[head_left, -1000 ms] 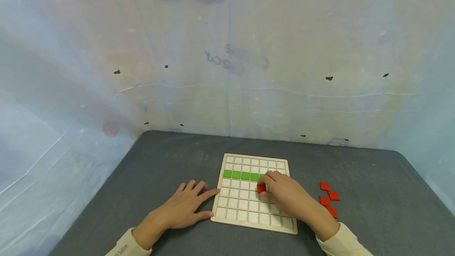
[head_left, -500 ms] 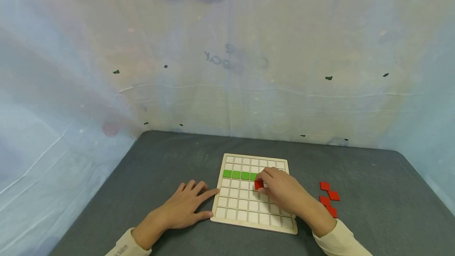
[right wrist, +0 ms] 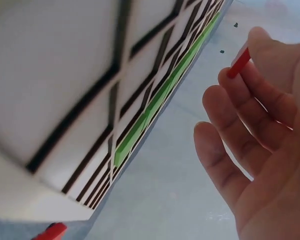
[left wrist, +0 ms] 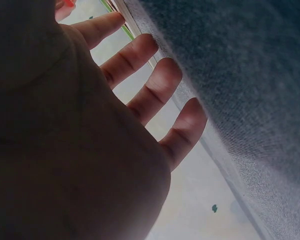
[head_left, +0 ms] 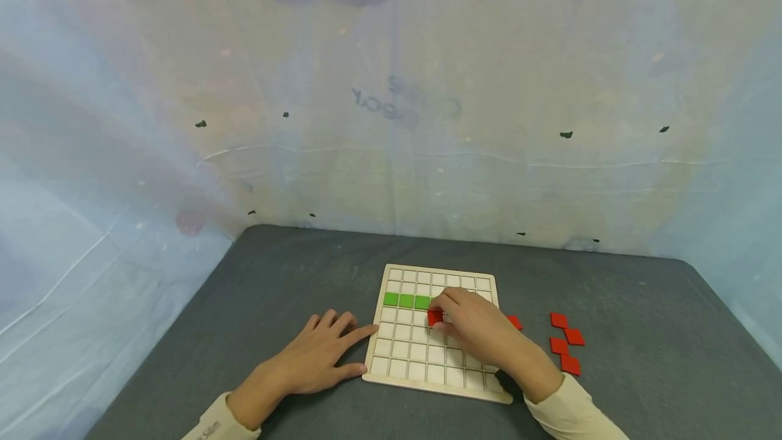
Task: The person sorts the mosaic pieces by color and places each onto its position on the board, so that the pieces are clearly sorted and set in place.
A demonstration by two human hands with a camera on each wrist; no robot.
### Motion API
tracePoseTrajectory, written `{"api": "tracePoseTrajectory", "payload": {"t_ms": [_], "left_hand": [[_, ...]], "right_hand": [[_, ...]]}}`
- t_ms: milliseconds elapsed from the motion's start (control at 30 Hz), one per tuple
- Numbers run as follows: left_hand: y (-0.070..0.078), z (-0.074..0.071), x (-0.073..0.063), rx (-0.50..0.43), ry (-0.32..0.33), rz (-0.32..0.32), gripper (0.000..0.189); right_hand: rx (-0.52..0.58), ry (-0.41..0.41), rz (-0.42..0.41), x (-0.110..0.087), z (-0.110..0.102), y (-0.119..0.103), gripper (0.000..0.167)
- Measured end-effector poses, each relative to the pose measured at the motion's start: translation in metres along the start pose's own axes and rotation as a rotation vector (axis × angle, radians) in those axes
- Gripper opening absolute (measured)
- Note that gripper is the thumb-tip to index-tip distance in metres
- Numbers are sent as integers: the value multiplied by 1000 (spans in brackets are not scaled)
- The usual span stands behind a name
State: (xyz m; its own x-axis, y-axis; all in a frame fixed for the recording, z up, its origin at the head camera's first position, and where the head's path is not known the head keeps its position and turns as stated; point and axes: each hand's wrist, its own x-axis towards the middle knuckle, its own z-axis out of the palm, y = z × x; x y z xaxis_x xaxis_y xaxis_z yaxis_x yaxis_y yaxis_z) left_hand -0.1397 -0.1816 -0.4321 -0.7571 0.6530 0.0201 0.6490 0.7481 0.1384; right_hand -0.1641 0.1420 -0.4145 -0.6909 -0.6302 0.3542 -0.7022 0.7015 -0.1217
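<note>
A wooden grid board (head_left: 418, 384) lies on the table, with a row of green square tiles (head_left: 406, 301) in its third row from the far edge. My right hand (head_left: 479, 324) is over the board and pinches a red square tile (head_left: 435, 318) between thumb and fingertip. In the right wrist view this red tile (right wrist: 239, 62) is held above the board surface, apart from it. My left hand (head_left: 320, 352) lies with spread fingers at the board's left side, index fingertip and thumb touching its edge. The left wrist view shows the straightened fingers (left wrist: 157, 92) of that hand.
Several loose red tiles (head_left: 559, 320) lie on the dark table (head_left: 635, 331) right of the board. Another red tile (head_left: 515, 322) sits close to the board's right edge, partly behind my right hand. A pale cloth wall (head_left: 476, 189) stands behind the table.
My right hand has moved left across the board with the red tile. It now covers more of the green row, and a red tile beside the board has come into sight. My left hand stays put.
</note>
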Motion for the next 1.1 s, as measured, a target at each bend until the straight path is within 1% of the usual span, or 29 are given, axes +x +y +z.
{"api": "tracePoseTrajectory", "payload": {"t_ms": [167, 367, 600, 733, 833, 1000, 1100], "left_hand": [[0, 0, 0, -15, 7, 10, 61], [1, 0, 1, 2, -3, -9, 62], [5, -7, 0, -32, -54, -43, 61], [5, -7, 0, -38, -71, -47, 61], [5, -6, 0, -39, -56, -38, 61], [3, -3, -1, -10, 11, -1, 60], [2, -1, 0, 3, 28, 11, 60]], "right_hand": [[-1, -9, -2, 5, 1, -3, 22], [8, -24, 2, 11, 2, -7, 23], [4, -45, 4, 18, 5, -12, 21], [-14, -51, -11, 22, 7, -12, 20], [-27, -54, -16, 25, 7, -13, 20], [-17, -47, -18, 31, 6, -14, 22], [4, -74, -13, 33, 8, -15, 22]]}}
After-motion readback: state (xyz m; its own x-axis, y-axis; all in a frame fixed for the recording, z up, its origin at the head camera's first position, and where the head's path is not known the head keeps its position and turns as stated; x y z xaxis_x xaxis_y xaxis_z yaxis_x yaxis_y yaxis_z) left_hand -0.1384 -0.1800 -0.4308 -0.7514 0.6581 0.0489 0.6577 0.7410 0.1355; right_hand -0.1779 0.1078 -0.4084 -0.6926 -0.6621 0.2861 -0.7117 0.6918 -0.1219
